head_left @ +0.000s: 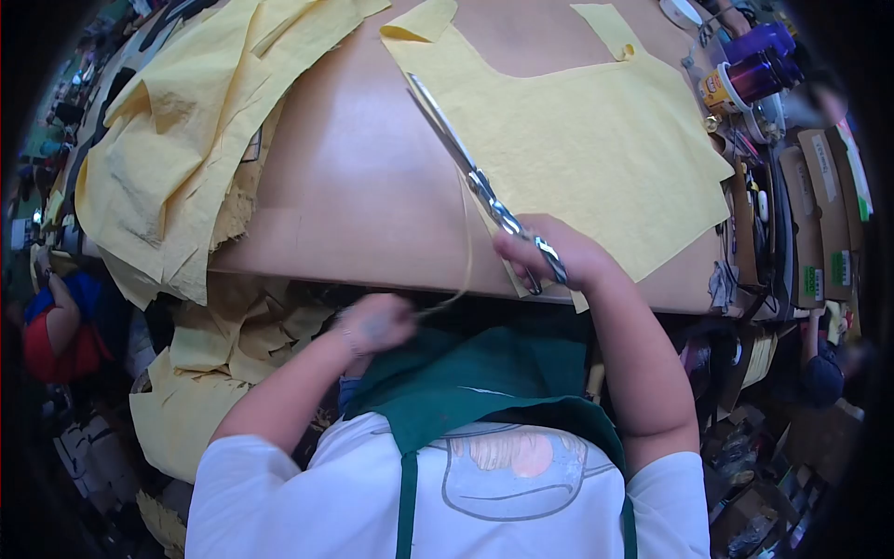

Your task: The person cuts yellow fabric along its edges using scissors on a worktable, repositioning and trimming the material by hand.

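In my right hand (559,250) is a pair of large metal scissors (483,194), its long blades pointing up and away to the left. The blades lie along the left edge of a cut yellow fabric piece (596,140) spread flat on the table. My left hand (377,321) is below the table's front edge and smeared by motion, with its fingers closed. A thin yellow fabric strip (468,252) curves down from near the scissors to this hand. Exactly how the fingers pinch the strip is blurred.
A heap of yellow fabric (177,121) covers the left of the brown table (354,186), with more scraps (186,410) below. Purple bottles (765,74), a tub (722,90) and cardboard boxes (815,186) line the right side. Another person (65,326) is at far left.
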`<state>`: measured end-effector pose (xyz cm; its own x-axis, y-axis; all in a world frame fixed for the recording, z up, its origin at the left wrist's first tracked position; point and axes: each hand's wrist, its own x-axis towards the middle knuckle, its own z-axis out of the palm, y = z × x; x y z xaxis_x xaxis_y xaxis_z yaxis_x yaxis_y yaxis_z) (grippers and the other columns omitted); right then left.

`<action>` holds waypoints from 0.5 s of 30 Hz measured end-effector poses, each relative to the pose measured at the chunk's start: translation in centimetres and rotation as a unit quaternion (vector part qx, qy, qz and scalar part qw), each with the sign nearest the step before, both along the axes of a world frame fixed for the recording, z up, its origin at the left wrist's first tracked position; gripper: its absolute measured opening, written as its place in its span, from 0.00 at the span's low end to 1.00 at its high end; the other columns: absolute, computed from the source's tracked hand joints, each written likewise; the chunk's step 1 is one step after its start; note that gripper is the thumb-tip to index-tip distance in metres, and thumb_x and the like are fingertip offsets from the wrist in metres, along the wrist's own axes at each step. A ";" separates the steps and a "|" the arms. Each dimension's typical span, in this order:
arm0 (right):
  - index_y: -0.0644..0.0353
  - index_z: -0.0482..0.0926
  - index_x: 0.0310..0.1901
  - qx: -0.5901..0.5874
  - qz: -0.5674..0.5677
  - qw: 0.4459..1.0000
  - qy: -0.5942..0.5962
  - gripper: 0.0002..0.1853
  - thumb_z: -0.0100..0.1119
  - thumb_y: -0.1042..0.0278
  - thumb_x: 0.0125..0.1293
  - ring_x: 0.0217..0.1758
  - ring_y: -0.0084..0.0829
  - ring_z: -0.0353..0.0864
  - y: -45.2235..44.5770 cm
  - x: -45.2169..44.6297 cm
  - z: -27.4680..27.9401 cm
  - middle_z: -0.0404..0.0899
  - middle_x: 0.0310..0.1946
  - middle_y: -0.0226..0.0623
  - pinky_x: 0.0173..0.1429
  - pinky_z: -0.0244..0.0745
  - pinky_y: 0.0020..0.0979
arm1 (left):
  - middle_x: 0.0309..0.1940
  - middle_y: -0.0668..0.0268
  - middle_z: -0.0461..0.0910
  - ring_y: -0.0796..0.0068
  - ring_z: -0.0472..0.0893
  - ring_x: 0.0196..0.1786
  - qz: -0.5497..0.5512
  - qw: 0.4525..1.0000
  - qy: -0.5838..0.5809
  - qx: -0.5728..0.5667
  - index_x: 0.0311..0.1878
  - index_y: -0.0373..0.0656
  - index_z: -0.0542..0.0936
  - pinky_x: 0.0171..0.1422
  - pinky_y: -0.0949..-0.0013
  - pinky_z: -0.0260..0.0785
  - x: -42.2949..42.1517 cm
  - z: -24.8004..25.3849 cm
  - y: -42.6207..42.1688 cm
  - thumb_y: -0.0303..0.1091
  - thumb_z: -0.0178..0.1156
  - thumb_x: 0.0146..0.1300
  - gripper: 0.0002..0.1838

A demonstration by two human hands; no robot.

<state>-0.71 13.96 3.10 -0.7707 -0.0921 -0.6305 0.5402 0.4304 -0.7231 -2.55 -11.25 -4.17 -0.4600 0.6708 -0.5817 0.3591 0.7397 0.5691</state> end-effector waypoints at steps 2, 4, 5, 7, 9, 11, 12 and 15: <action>0.63 0.71 0.29 0.053 0.030 0.993 0.097 0.32 0.62 0.36 0.41 0.22 0.20 0.68 0.7 2.5 0.8 0.69 0.18 0.30 0.26 0.64 0.23 | 0.29 0.46 0.76 0.51 0.77 0.34 0.002 0.983 0.096 -0.160 0.29 0.36 0.79 0.41 0.58 0.70 -0.9 -3.3 -6.4 0.38 0.53 0.49 0.14; 0.64 0.71 0.31 0.094 -0.042 0.982 0.160 0.32 0.65 0.39 0.39 0.23 0.21 0.67 2.2 5.3 1.3 0.67 0.18 0.29 0.27 0.63 0.24 | 0.35 0.48 0.76 0.52 0.77 0.39 0.079 0.960 0.104 -0.246 0.33 0.36 0.79 0.44 0.59 0.69 -0.3 -6.4 -12.6 0.38 0.52 0.50 0.15; 0.64 0.71 0.32 0.116 -0.078 0.971 0.192 0.32 0.67 0.41 0.38 0.23 0.22 0.66 3.1 6.3 1.5 0.67 0.18 0.29 0.27 0.62 0.25 | 0.36 0.48 0.76 0.52 0.76 0.41 0.085 0.942 0.103 -0.308 0.34 0.36 0.79 0.45 0.59 0.69 0.4 -8.1 -15.0 0.37 0.51 0.51 0.15; 0.67 0.72 0.33 0.234 -0.186 0.948 0.114 0.31 0.72 0.49 0.34 0.30 0.37 0.73 4.6 7.4 2.3 0.73 0.26 0.43 0.36 0.67 0.32 | 0.38 0.49 0.76 0.53 0.75 0.43 0.084 0.927 0.050 -0.361 0.36 0.37 0.79 0.47 0.60 0.69 2.2 -8.9 -16.4 0.36 0.50 0.51 0.15; 0.67 0.72 0.36 0.419 -0.211 0.872 0.138 0.35 0.70 0.44 0.33 0.38 0.44 0.73 6.9 8.4 1.6 0.73 0.32 0.48 0.42 0.68 0.37 | 0.38 0.50 0.76 0.53 0.75 0.43 0.042 0.927 0.060 -0.367 0.37 0.38 0.78 0.47 0.61 0.69 2.9 -9.8 -15.8 0.35 0.50 0.52 0.14; 0.64 0.73 0.30 0.539 -0.238 0.791 0.165 0.31 0.68 0.42 0.35 0.39 0.44 0.72 9.7 9.9 -0.7 0.73 0.31 0.45 0.42 0.67 0.40 | 0.37 0.51 0.76 0.53 0.76 0.42 0.011 0.940 0.084 -0.332 0.36 0.38 0.78 0.47 0.61 0.69 2.7 -8.5 -12.7 0.34 0.50 0.52 0.13; 0.63 0.73 0.29 0.550 -0.264 0.776 0.158 0.30 0.67 0.42 0.35 0.39 0.43 0.71 10.7 10.3 -1.8 0.73 0.31 0.43 0.42 0.67 0.41 | 0.36 0.51 0.77 0.52 0.76 0.41 0.002 0.951 0.102 -0.292 0.36 0.38 0.77 0.46 0.61 0.69 2.1 -5.1 -9.2 0.33 0.50 0.52 0.12; 0.60 0.72 0.26 0.603 -0.332 0.698 0.198 0.28 0.66 0.41 0.36 0.39 0.41 0.70 12.7 12.0 -5.2 0.72 0.31 0.39 0.43 0.64 0.41 | 0.32 0.54 0.77 0.53 0.76 0.38 -0.006 0.985 0.157 0.072 0.33 0.37 0.75 0.45 0.62 0.69 1.2 4.0 -1.4 0.32 0.51 0.54 0.09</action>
<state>11.24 26.70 -2.09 -0.5263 0.7822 0.3334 0.7706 0.6045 -0.2018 -1.31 -12.64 -0.13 -0.5936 0.7422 -0.3111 0.5424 0.6545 0.5266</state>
